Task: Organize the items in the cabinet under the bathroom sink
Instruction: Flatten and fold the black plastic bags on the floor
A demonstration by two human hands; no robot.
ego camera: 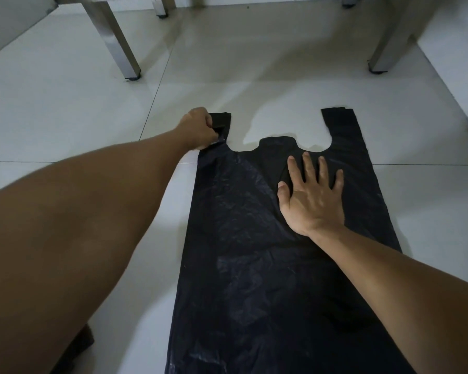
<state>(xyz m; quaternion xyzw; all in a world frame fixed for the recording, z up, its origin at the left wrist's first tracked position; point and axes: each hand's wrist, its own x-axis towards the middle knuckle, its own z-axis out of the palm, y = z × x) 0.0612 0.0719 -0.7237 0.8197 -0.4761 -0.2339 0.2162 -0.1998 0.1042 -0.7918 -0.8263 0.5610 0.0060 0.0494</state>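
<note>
Lying flat on the pale glossy tiled floor: a black thin plastic carrier bag with two loop handles, stretching from the bottom edge of the view up toward the middle, mouth end away from the camera.

Gripping the bag's left handle strip: the left hand, fingers curling tight around the plastic, knuckles turning upward, the end of the strip poking out past the fist toward the far side. Reaching forward in a long straight line from the lower left corner, forearm bare, wrist roughly level with the bag's upper left shoulder.

Pressing down on the upper middle of the bag: the right hand, palm flat, all four fingers straight and spreading slightly apart, thumb angling out to the left, fingertips sitting just short of the curved cut-out between the handles. Grasping nothing, only resting on the plastic. Coming in from the lower right corner, forearm crossing over the bag's right edge.

Lying loose and flat on the tile, untouched, up and to the right of the pressing hand: the right handle strip.

Standing on the floor beyond the bag: brushed metal square legs with dark feet, one at upper left, another at upper right, two more showing at the top edge.

Showing at the bottom left, beneath the left arm: a dark shape, too hidden to identify.
</note>
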